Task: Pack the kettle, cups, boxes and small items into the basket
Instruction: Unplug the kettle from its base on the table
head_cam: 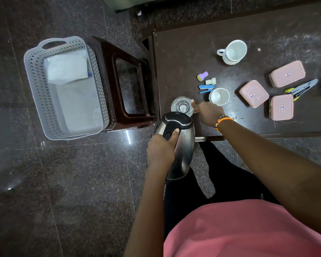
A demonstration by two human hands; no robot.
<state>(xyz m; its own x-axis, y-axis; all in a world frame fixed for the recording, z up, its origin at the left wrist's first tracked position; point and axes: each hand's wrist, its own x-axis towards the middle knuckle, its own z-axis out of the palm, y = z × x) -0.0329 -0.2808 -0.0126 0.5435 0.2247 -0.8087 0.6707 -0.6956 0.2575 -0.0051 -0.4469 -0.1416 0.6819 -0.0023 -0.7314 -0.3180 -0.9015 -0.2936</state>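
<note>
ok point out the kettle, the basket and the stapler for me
kettle (183,145), head view, on its steel side
basket (31,75), head view, on its left wall
stapler (206,87), head view, on its blue body

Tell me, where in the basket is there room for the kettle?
The basket is bare in its near half, below the white folded paper lying at the far end by the handle. The kettle, held in the left hand, could likely go there. The table is crowded around the cups and pink boxes.
</note>
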